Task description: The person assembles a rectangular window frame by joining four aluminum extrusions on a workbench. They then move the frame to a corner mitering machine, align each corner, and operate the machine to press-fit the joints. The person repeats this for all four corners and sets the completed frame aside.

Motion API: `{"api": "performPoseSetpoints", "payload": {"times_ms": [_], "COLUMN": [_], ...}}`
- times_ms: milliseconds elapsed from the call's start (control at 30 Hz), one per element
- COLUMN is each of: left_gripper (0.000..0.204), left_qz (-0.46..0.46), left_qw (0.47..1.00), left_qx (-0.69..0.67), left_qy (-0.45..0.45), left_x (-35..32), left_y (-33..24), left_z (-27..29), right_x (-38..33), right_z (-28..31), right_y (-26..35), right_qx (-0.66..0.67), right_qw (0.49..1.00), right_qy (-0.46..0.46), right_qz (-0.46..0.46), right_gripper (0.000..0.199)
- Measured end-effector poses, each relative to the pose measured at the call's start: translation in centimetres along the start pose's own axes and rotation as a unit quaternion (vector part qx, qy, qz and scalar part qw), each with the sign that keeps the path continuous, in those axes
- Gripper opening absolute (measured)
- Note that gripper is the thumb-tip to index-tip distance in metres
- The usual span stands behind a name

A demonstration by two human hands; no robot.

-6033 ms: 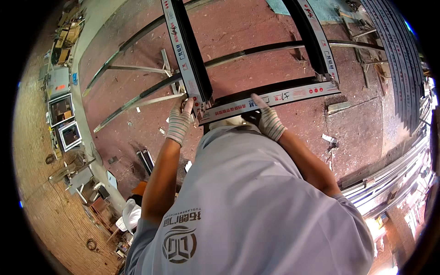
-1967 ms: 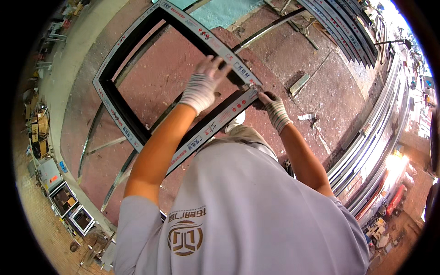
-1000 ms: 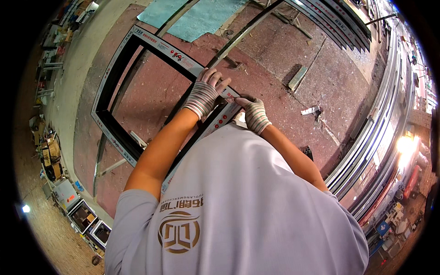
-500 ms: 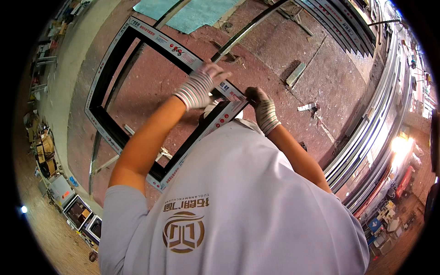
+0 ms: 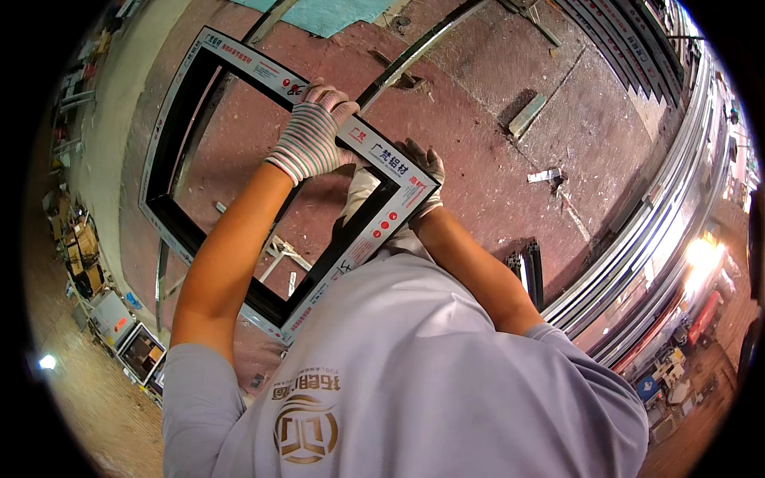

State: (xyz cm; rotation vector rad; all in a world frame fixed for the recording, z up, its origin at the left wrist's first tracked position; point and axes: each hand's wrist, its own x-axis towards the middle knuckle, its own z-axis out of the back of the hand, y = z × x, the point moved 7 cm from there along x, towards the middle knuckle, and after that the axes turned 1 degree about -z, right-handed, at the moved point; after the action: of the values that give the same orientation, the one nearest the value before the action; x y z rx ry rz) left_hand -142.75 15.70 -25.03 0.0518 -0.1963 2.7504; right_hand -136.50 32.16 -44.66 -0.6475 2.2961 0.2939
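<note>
A rectangular window frame (image 5: 378,155), black inside and covered with pale printed protective film, lies tilted in front of me, its near right corner close to my body. My left hand (image 5: 312,137), in a striped knit glove, is wrapped over its far bar. My gloved right hand (image 5: 431,169) grips the outer edge by the right corner; the frame hides part of that hand. Through the opening, a pale trouser leg (image 5: 360,191) shows behind the right corner.
Dark metal bars (image 5: 414,57) stretch across the far side above the reddish floor. Film-covered profiles (image 5: 629,48) are stacked at the far right, with long metal lengths (image 5: 637,247) along the right. A small block (image 5: 527,115) and a teal sheet (image 5: 331,14) lie beyond.
My left hand has slid leftward along the far bar. My right hand has come down beside the corner, from its tip to the outer edge. The frame has shifted slightly in view.
</note>
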Motion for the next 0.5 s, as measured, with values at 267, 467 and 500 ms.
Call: {"api": "performPoseSetpoints", "payload": {"times_ms": [267, 467, 500], "left_gripper": [0.090, 0.081, 0.082], "left_qz": [0.023, 0.224, 0.287], "left_qw": [0.999, 0.970, 0.953], "left_qx": [-0.032, 0.040, 0.057], "left_qy": [-0.011, -0.084, -0.082], "left_x": [-1.3, -16.6, -20.6], "left_y": [-1.4, 2.0, 3.4], "left_z": [2.4, 9.4, 11.0], "right_x": [-4.6, -6.4, -6.0], "right_z": [4.5, 7.7, 7.9], "right_y": [4.3, 8.8, 10.2], "right_qx": [-0.167, -0.403, -0.390], "right_qw": [0.983, 0.914, 0.920], "right_qy": [-0.071, -0.041, 0.008], "right_qz": [0.004, 0.004, 0.031], "right_gripper": [0.056, 0.042, 0.040]}}
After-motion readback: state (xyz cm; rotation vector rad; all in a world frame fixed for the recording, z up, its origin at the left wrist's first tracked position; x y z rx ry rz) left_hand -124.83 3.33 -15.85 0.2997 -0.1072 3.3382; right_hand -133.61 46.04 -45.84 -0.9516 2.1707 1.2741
